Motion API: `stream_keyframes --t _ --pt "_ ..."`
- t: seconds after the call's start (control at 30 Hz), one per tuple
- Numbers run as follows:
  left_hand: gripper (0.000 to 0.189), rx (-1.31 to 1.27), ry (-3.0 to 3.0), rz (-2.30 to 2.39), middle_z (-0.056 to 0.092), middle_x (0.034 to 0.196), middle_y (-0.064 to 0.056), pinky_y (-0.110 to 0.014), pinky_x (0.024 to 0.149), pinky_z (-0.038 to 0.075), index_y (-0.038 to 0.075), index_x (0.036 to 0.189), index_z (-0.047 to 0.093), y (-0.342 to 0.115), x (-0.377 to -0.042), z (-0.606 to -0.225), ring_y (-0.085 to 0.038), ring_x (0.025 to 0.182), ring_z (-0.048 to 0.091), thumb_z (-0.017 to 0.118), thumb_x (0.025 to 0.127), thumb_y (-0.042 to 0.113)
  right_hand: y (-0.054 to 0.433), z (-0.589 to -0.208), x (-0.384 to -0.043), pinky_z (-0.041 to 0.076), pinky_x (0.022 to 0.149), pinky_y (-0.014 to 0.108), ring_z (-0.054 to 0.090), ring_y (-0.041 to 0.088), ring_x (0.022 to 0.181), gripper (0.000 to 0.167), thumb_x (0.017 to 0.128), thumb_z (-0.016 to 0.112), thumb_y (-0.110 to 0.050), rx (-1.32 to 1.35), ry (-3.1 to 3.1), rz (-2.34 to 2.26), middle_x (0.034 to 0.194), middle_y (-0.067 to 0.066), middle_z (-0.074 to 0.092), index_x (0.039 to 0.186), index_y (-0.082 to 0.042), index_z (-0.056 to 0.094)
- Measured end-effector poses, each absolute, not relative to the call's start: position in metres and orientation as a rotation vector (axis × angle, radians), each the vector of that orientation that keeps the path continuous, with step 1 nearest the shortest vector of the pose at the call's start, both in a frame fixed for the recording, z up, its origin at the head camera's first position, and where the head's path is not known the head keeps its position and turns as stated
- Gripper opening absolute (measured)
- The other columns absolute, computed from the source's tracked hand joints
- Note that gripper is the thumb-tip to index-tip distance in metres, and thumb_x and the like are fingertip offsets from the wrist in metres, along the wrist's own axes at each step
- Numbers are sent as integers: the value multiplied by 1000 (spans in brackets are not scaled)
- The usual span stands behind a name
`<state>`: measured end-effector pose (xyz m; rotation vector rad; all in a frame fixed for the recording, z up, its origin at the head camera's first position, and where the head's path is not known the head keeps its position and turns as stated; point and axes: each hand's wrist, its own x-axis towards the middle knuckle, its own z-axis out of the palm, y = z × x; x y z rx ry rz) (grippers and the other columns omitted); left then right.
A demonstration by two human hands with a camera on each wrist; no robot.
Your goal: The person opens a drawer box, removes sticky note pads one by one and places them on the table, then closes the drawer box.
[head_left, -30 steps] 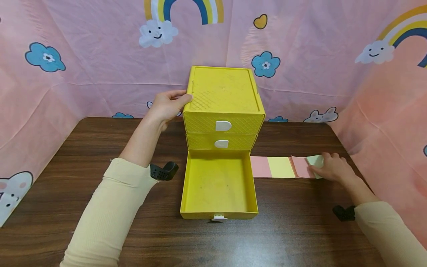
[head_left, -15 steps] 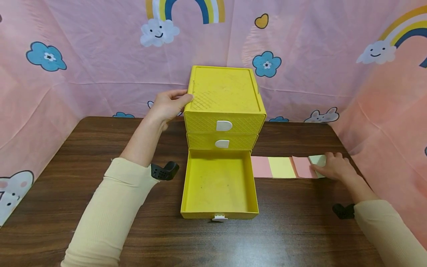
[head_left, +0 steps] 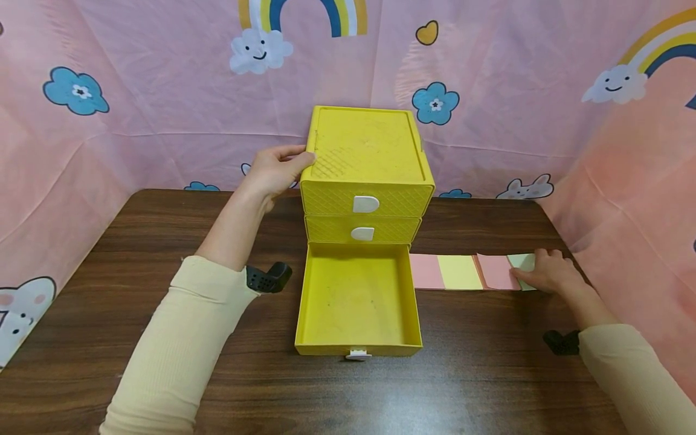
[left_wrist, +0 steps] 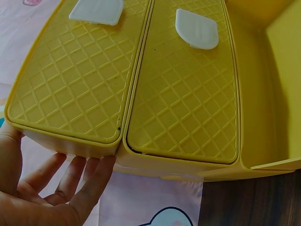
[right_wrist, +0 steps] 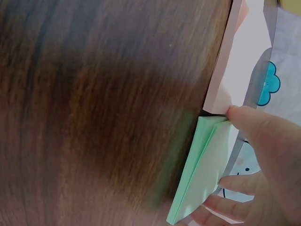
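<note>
A yellow drawer cabinet [head_left: 363,145] stands at the back of the table. Its bottom drawer [head_left: 359,302] is pulled out with nothing inside; the two above are closed. My left hand [head_left: 277,172] rests on the cabinet's upper left edge, thumb on top and fairly straight fingers against the side wall. To the right, my right hand [head_left: 551,272] grips a green sticky note pad [right_wrist: 202,165], thumb at its edge beside the pink pad [right_wrist: 237,66] and fingers at its other side. Its hand partly covers the green pad in the head view.
A yellow pad [head_left: 459,273] and another pink pad [head_left: 426,272] continue the row toward the drawer. Pink printed cloth [head_left: 190,90] hangs behind and beside the brown wooden table [head_left: 473,368]. White tabs [head_left: 365,204] mark the drawer fronts.
My right hand and the green pad have shifted slightly right, baring more of the neighbouring pink pad. The left hand stays on the cabinet.
</note>
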<state>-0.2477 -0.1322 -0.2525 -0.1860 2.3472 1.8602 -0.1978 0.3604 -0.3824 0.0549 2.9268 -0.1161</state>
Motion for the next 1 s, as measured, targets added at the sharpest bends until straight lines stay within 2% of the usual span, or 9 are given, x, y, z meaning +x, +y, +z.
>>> stream_keyframes --t 0.3,0.57,1.0 --pt "47 -175 2340 1857 49 123 -2 -34 87 51 26 135 48 -133 -248 -252 -18 107 53 57 90 36 358 -383 -198 39 79 63 40 63 97 83 85 54 -47 90 2914 -121 107 49 33 116 27 32" --pt "47 -172 2330 1864 49 124 -2 -34 86 52 26 135 48 -132 -248 -252 -19 108 53 57 90 36 360 -383 -197 36 85 67 34 66 103 87 88 49 -51 75 2876 -135 115 51 28 122 27 29" --pt "46 -165 2333 1867 50 122 -2 -35 87 51 26 135 48 -133 -248 -253 -18 105 54 57 90 36 360 -386 -195 37 83 66 38 65 98 81 90 48 -48 52 2923 -135 109 50 33 118 27 32"
